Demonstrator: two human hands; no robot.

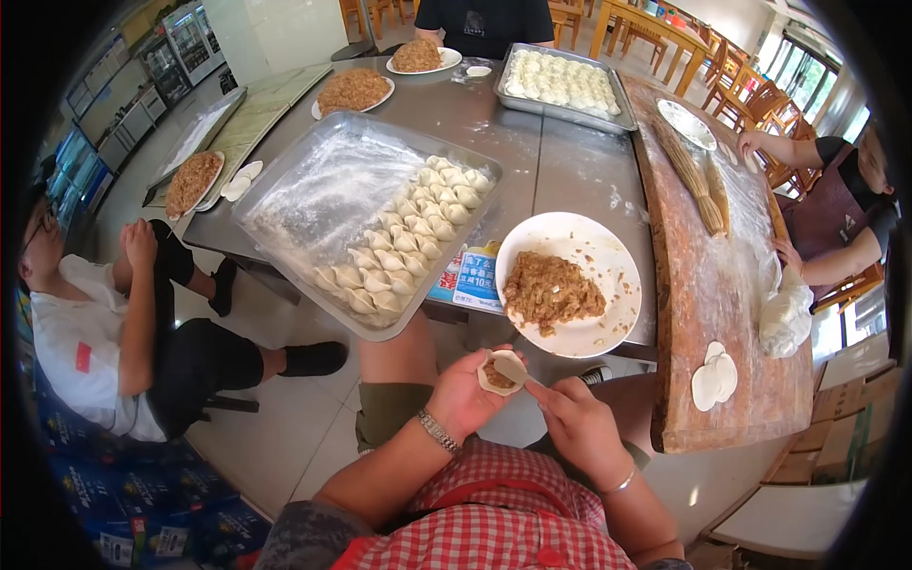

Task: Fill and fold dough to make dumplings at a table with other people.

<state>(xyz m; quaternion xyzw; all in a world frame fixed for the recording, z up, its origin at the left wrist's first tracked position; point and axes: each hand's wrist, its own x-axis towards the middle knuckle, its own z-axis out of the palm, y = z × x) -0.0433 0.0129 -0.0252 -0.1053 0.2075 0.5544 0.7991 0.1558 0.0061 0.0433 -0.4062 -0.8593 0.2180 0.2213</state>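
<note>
My left hand (pixel 459 395) cups a round dumpling wrapper (pixel 486 384) with brown filling in its middle. In my right hand (pixel 581 424) is a small flat spoon or spatula (pixel 511 368), its blade pressed on the filling. Just beyond my hands, a white plate (pixel 623 253) carries a mound of minced filling (pixel 552 292) and overhangs the table edge. To its left lies a large metal tray (pixel 306 182) dusted with flour. Rows of folded dumplings (pixel 406 235) fill the tray's right side, and its near corner juts past the table.
A wooden board (pixel 687 285) at right bears wrappers (pixel 714 377), a plastic bag (pixel 784 313) and a straw brush (pixel 687 174). Another dumpling tray (pixel 563 85) and plates of filling (pixel 353 89) stand farther back. People sit left, right and opposite; one person's hand (pixel 748 142) is over the board.
</note>
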